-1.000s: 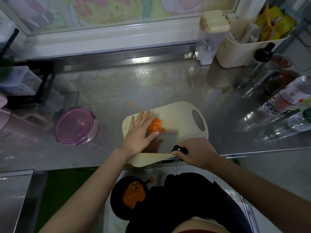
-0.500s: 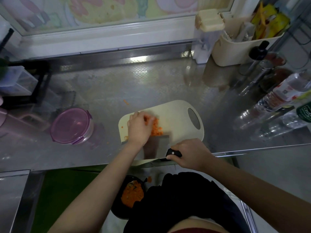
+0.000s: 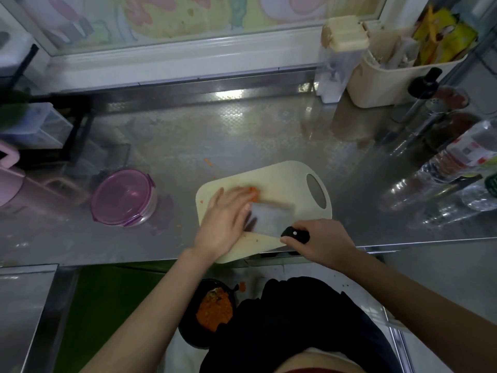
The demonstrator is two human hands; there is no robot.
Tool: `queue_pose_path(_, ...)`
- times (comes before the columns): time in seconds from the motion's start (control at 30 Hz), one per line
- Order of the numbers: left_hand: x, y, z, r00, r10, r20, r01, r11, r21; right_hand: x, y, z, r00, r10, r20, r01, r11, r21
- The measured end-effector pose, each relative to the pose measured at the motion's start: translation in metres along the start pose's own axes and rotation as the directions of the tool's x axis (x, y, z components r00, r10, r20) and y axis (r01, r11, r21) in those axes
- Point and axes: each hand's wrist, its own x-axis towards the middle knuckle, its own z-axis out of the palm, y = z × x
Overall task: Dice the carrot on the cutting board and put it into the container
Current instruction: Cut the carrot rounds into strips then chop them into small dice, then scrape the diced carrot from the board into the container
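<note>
Flattened since before, my left hand point(image 3: 223, 222), fingers straight over diced orange carrot point(image 3: 252, 190), rounded cream plastic cutting board point(image 3: 285, 181), right hand point(image 3: 321, 240) gripping broad steel cleaver point(image 3: 271, 218) by black handle

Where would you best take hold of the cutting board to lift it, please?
I'd say by the oval handle hole at the right end of the cutting board, reaching in from the right. The board lies flat on the counter, so the cutout offers purchase, and the left hand and knife cover its near-left part.
</note>
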Motion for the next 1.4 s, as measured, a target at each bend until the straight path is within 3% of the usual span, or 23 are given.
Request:
queue_pose_path(0.07,0.0,0.0,0.008,0.988,0.036,0.149,-0.057,0.989,0.135,0.0,-0.002,-0.003,1.0,-0.009,-0.005,0.009,1.0,-0.003)
queue_pose_path(0.1,0.001,-0.006,0.01,0.984,-0.016,0.178,-0.016,0.984,0.178,0.0,-0.003,-0.003,1.0,-0.007,-0.01,0.007,1.0,-0.005)
queue_pose_path(0.2,0.008,-0.029,0.009,0.931,-0.346,0.115,0.314,0.922,0.227,-0.003,0.0,-0.004,0.999,0.028,-0.023,-0.028,0.999,-0.018)
queue_pose_path(0.3,0.013,-0.04,-0.001,0.832,-0.553,-0.046,0.553,0.823,0.13,-0.007,0.006,-0.004,0.997,0.07,-0.042,-0.071,0.997,-0.02)
queue_pose_path(0.47,0.023,-0.022,0.01,0.779,-0.627,0.006,0.627,0.779,0.01,-0.009,0.005,-0.004,0.998,0.033,-0.057,-0.033,0.999,0.0)
queue_pose_path(0.63,0.03,-0.037,0.016,0.635,-0.771,-0.052,0.751,0.631,-0.195,-0.013,0.008,-0.004,0.998,0.031,-0.056,-0.031,0.999,-0.008)
queue_pose_path(0.77,0.026,-0.051,0.018,0.621,-0.771,-0.143,0.701,0.628,-0.339,-0.02,0.016,-0.005,0.99,0.118,-0.078,-0.118,0.993,0.001)
queue_pose_path(0.9,0.02,-0.036,0.033,0.756,-0.638,-0.149,0.587,0.761,-0.277,-0.021,0.02,-0.01,0.964,0.266,-0.014,-0.258,0.942,0.214)
queue_pose_path(1.03,0.009,-0.01,0.057,0.899,-0.428,-0.093,0.416,0.901,-0.122,-0.019,0.024,-0.021,0.923,0.37,0.103,-0.353,0.71,0.61)
queue_pose_path(1.13,0.003,0.006,0.073,0.969,-0.246,0.015,0.245,0.968,0.055,-0.013,0.034,-0.03,0.856,0.512,0.069,-0.403,0.578,0.71)
queue_pose_path(1.23,0.0,0.021,0.085,0.982,-0.131,0.135,0.105,0.977,0.185,-0.004,0.051,-0.036,0.765,0.642,0.05,-0.479,0.515,0.711)
queue_pose_path(1.4,-0.001,0.032,0.101,0.964,-0.079,0.254,-0.004,0.95,0.311,-0.002,0.085,-0.028,0.648,0.759,0.067,-0.57,0.425,0.703)
